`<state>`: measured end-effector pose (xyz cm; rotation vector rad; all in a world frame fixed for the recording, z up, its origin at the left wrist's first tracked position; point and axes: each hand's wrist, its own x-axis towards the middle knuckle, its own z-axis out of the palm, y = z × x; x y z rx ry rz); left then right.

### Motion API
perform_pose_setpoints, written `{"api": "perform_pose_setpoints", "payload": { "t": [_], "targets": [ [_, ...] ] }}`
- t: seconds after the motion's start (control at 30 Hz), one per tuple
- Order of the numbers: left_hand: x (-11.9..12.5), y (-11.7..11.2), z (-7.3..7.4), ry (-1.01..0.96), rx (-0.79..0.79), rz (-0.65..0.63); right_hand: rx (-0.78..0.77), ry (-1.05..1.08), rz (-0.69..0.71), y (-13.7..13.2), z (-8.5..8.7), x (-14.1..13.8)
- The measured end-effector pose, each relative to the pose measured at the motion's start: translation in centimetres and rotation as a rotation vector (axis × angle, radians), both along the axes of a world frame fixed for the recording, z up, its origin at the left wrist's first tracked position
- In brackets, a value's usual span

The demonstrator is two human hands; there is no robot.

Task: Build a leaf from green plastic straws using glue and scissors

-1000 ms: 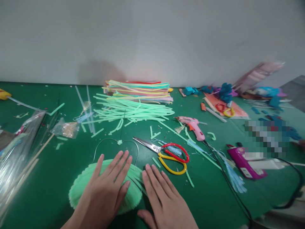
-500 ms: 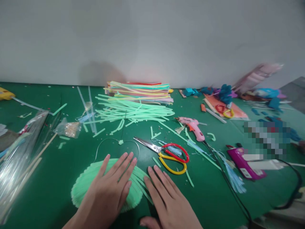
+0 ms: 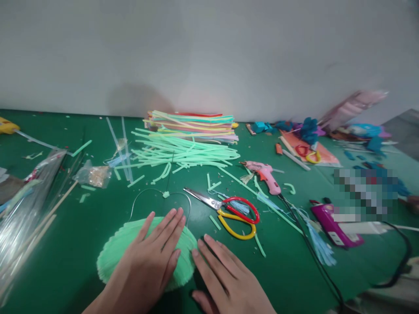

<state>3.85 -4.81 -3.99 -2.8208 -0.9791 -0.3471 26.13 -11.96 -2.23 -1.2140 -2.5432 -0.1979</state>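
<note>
Flat on the table lies a rounded mint-green piece made of pipe cleaners (image 3: 114,248), laid side by side. A thin wire loop (image 3: 132,203) with a small green knot rises from its far edge. My left hand (image 3: 149,257) rests palm down across the piece, fingers stretched out. At the piece's right edge, my right hand (image 3: 225,274) lies with its fingers extended, the fingertips touching that edge. Neither hand grips anything. Scissors (image 3: 212,203) with one red and one yellow handle lie opened just beyond my right hand.
Loose mint-green pipe cleaners (image 3: 186,150) lie before a multicoloured bundle (image 3: 196,124) by the wall. A pink glue gun (image 3: 265,172) with a black cord and a purple device (image 3: 334,224) are to the right. Clear plastic sleeves (image 3: 29,235) and a small bag (image 3: 94,174) lie left.
My right hand has shifted slightly left against the piece's edge. The loose strands that stuck out there now lie in with the rest. My left hand has stayed in place.
</note>
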Motion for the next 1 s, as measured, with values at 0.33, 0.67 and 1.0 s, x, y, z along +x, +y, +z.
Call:
{"api": "perform_pose_setpoints", "payload": {
  "t": [0.33, 0.67, 1.0],
  "targets": [
    [0.3, -0.2, -0.4, -0.079, -0.001, 0.047, 0.024, 0.080, -0.008, 0.2, -0.8, -0.3],
    [-0.2, -1.6, -1.2, -0.057, 0.057, 0.063, 0.081, 0.084, 0.019, 0.8, -0.7, 0.2],
    [-0.3, -1.6, -0.9, -0.099, 0.009, 0.057, 0.040, 0.012, -0.087, 1.2, -0.6, -0.3]
  ]
}}
